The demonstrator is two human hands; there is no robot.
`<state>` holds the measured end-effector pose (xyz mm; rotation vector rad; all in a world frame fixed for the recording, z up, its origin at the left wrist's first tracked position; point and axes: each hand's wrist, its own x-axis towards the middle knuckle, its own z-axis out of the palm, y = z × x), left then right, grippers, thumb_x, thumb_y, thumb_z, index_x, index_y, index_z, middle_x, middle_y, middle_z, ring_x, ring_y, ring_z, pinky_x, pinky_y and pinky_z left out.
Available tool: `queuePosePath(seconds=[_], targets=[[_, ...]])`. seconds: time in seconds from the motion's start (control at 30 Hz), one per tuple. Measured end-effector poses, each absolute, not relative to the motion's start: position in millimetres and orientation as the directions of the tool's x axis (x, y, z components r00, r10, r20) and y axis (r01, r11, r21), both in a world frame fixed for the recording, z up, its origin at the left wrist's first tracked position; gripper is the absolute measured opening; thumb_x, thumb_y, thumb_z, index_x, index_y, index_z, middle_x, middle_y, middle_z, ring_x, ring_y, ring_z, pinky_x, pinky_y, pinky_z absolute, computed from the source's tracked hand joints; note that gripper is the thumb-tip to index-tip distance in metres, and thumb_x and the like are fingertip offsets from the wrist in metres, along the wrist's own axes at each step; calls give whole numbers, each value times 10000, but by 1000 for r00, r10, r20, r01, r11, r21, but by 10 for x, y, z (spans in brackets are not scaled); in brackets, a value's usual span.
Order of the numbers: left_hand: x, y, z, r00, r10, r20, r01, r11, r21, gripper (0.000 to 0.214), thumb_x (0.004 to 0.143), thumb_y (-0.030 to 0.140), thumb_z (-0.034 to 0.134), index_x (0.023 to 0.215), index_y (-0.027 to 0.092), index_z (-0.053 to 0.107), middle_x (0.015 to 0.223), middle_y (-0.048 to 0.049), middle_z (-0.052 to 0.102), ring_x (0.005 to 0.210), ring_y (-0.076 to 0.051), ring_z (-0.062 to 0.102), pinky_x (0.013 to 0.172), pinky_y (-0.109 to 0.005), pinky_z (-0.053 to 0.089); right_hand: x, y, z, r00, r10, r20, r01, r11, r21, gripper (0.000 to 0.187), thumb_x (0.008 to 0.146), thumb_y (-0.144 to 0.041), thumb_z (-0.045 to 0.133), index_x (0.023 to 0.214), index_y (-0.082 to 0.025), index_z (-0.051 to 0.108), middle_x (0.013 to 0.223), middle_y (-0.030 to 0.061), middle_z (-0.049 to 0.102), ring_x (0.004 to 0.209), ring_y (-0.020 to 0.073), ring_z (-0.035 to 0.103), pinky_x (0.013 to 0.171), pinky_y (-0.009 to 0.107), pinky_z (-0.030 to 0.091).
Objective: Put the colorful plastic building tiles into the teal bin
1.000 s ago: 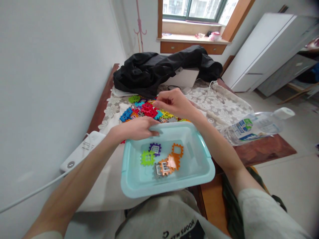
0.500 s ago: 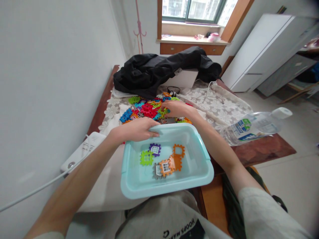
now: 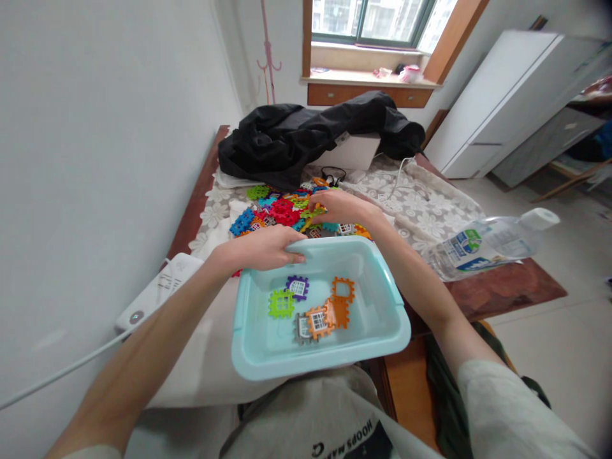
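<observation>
Head view: left hand (image 3: 261,248) clamps the tub (image 3: 382,331) far rim at 11 o'clock, right hand (image 3: 342,207) fingers curled narrow in the block pile (image 3: 282,211) at 12, grip unclear; the tub overhanging the counter (image 3: 502,290) might tip.

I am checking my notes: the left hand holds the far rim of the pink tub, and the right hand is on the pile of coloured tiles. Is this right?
Not quite. In the head view the tub is light blue, not pink. The rest holds: the left hand grips its far rim, and the right hand is on the pile of coloured tiles.
</observation>
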<state>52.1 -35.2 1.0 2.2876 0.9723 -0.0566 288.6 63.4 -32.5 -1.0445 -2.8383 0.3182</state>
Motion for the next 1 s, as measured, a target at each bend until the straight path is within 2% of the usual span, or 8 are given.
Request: queuePosePath(seconds=[0.3, 0.4, 0.57, 0.73, 0.87, 1.0], targets=[[530, -359, -15, 724, 637, -265, 658, -523, 542, 149, 964, 327, 672, 986, 206, 756, 988, -46, 798, 884, -228, 710, 729, -281, 438, 2964, 713, -318, -765, 636, 97, 600, 760, -252, 146, 980, -312, 724, 1084, -210, 736, 1134, 77, 765, 1059, 251, 686, 955, 373, 496], [532, -364, -20, 720, 641, -264, 665, -531, 526, 144, 965, 327, 672, 948, 205, 745, 952, -44, 790, 860, -226, 704, 717, -284, 434, 2914, 693, -355, -755, 653, 61, 627, 746, -222, 115, 985, -310, 723, 1054, -217, 729, 1157, 95, 751, 1080, 266, 680, 967, 381, 502], [522, -366, -35, 733, 639, -234, 648, -549, 528, 132, 967, 332, 678, 938, 217, 737, 953, -32, 790, 870, -223, 710, 729, -284, 436, 2837, 654, -431, -746, 656, -116, 661, 707, -251, 219, 954, -283, 746, 1147, -198, 690, 1238, 115, 742, 1115, 278, 687, 943, 368, 518], [527, -378, -18, 725, 644, -245, 658, -541, 524, 133, 958, 329, 686, 941, 211, 743, 941, -41, 791, 848, -228, 707, 718, -292, 434, 2839, 617, -407, -753, 650, -105, 649, 708, -277, 250, 948, -205, 688, 1198, -205, 679, 1259, 100, 753, 1111, 261, 699, 929, 344, 507], [532, -389, -5, 726, 643, -245, 657, -543, 523, 131, 958, 327, 681, 924, 210, 731, 934, -43, 789, 845, -230, 705, 716, -293, 428, 2824, 598, -392, -761, 642, -92, 642, 725, -249, 343, 884, -114, 626, 1206, -202, 705, 1231, 101, 772, 1063, 260, 712, 873, 334, 496], [525, -387, -22, 734, 640, -228, 646, -552, 527, 124, 961, 315, 679, 904, 210, 715, 918, -40, 776, 838, -225, 697, 710, -292, 423, 2824, 637, -400, -733, 679, -50, 675, 716, -179, 275, 957, -163, 556, 1164, -202, 733, 1134, 106, 795, 965, 253, 714, 825, 337, 470]])
